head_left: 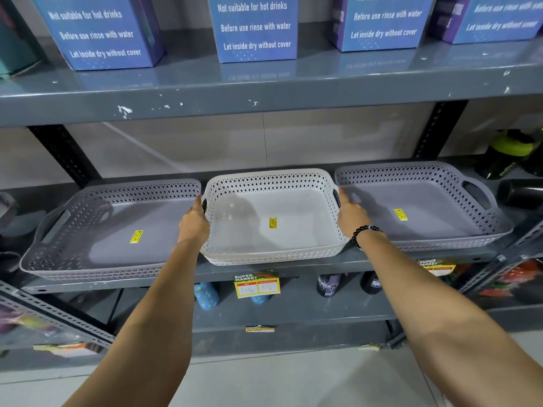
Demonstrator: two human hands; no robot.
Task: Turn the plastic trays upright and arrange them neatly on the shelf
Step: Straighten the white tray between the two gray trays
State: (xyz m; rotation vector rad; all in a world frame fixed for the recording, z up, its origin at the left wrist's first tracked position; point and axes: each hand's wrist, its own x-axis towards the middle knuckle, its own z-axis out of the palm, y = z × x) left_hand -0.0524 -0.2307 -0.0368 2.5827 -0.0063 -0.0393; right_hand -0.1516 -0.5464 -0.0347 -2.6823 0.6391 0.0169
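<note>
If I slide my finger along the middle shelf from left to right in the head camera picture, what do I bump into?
Left grey tray → left hand → white tray → right hand → right grey tray → black bottle lying on its side. All three trays sit upright, each with a yellow sticker inside.

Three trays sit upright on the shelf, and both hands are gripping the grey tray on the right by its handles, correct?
Not quite. The head view shows the left hand and right hand gripping the white tray in the middle, not the grey tray on the right. The rest holds: three trays, the left grey tray among them, sit upright on the shelf.
</note>
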